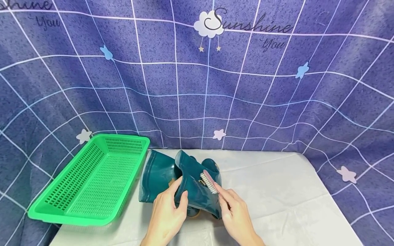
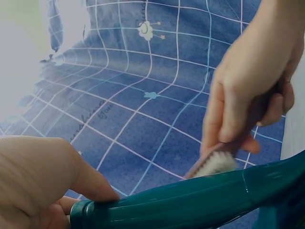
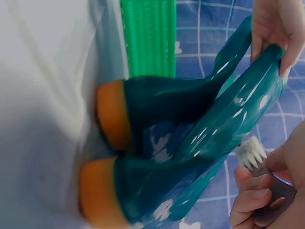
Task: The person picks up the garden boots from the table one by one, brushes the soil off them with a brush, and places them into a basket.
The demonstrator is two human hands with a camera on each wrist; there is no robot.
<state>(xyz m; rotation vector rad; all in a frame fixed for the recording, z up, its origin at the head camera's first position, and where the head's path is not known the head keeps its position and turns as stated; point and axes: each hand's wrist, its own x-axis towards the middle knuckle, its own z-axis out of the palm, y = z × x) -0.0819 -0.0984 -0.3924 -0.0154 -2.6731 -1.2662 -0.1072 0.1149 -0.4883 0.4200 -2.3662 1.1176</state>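
Two teal rubber rain boots (image 1: pixel 194 193) lie side by side on the table, one partly over the other boot (image 1: pixel 160 171). In the right wrist view their orange soles (image 3: pixel 97 191) show. My left hand (image 1: pixel 167 212) grips the top edge of the right-hand boot's shaft, thumb on one side and fingers inside the opening. A pink scrub brush (image 1: pixel 210 179) with white bristles is held in my right hand (image 1: pixel 236 210). Its bristles (image 2: pixel 218 163) rest at the surface of that boot's shaft, over a small yellowish print.
A green perforated plastic basket (image 1: pixel 95 184) stands left of the boots, near the table's left side. The white-covered table (image 1: pixel 277 191) extends to the right. Behind it hangs a blue gridded curtain (image 1: pixel 191 82) with stars and clouds.
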